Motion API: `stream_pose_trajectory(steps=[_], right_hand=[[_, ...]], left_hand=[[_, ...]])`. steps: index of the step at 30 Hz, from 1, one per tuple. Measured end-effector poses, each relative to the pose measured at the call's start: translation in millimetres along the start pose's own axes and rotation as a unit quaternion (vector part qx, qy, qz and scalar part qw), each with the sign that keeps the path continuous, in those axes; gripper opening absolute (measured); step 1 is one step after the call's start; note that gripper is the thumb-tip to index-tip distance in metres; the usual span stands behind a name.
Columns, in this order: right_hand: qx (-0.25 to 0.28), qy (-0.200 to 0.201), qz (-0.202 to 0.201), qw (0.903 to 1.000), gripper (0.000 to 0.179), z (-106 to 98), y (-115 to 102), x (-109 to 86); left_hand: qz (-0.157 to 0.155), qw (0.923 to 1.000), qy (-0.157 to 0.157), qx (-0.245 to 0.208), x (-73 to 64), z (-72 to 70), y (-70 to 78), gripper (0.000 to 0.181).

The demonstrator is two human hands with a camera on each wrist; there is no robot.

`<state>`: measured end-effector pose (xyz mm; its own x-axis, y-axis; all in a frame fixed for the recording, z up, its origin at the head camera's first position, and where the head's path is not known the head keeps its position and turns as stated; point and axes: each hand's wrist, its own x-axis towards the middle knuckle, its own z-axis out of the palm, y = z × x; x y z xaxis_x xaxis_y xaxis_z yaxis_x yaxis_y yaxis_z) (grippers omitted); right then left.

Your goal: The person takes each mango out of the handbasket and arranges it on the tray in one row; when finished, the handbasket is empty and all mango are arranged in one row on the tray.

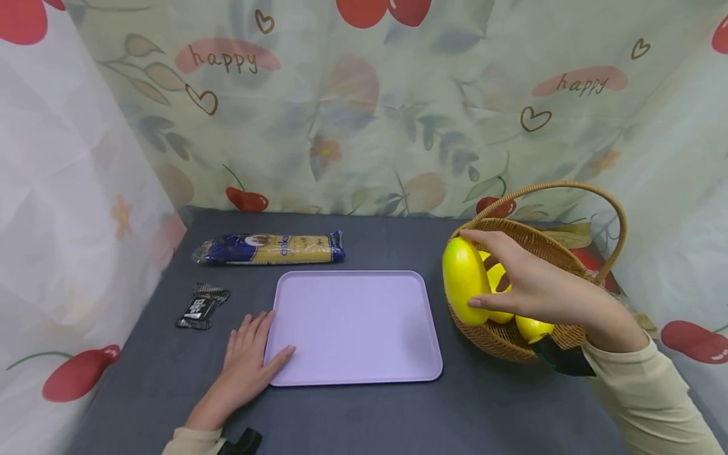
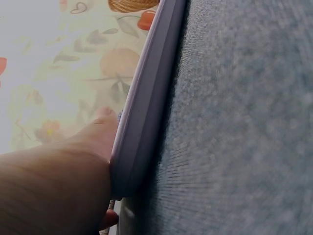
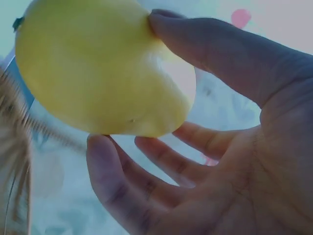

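My right hand grips a yellow mango between thumb and fingertips, over the left rim of a wicker basket. In the right wrist view the mango shows a small green stem end, with the thumb on one side and curled fingers on the other. More yellow fruit lies in the basket, partly hidden by the hand. My left hand rests at the left edge of a lilac tray, fingers extended, its thumb lying over the rim.
Behind the tray lies a blue-and-yellow pasta packet. A small black wrapped snack sits left of the tray on the grey cloth. The basket's tall handle arches up, and a patterned curtain encloses the back and sides.
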<state>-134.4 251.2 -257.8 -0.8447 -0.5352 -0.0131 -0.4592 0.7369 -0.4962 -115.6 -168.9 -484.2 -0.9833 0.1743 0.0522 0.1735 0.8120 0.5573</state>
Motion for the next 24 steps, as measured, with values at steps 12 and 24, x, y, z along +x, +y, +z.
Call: stream_pose_trajectory(steps=[12, 24], right_hand=[[0.044, -0.026, -0.043, 0.9978, 0.086, 45, -41, 60.8], [0.104, -0.073, 0.026, 0.9916, 0.084, 108, -42, 131.2]], left_hand=[[-0.013, 0.9999, -0.007, 0.008, 0.4, 1.6, -7.7, 0.081], [-0.028, 0.9995, -0.008, 0.013, 0.1, 3.5, -8.4, 0.083]])
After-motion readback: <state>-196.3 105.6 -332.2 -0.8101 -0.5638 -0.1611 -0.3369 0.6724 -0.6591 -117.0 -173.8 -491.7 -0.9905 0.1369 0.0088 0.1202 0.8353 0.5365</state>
